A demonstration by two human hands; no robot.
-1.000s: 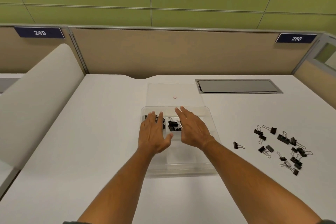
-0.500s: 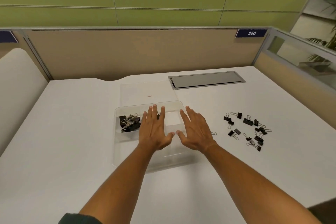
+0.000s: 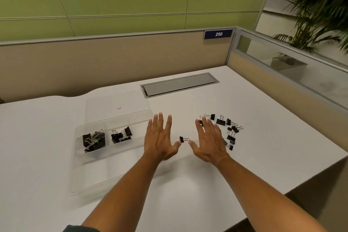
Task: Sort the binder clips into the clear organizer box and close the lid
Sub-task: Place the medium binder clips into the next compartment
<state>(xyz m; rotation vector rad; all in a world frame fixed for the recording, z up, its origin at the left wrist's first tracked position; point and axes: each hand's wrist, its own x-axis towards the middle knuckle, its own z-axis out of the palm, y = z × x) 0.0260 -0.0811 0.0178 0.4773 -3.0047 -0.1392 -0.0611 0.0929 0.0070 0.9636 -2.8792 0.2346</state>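
Both your hands have swung right, off the organizer box (image 3: 90,158) toward the loose binder clips (image 3: 228,130). Left hand (image 3: 160,137) and right hand (image 3: 209,139) hover flat, fingers spread, seemingly empty. Pinch the stray clip (image 3: 183,139) by its black body.

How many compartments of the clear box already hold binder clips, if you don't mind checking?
2. The far-left compartment holds a heap of clips; the compartment beside it holds a smaller bunch. The other compartments of the clear organizer box look empty.

One organizer box (image 3: 79,165), two hands, roughly fifteen to twenty binder clips (image 3: 220,121).
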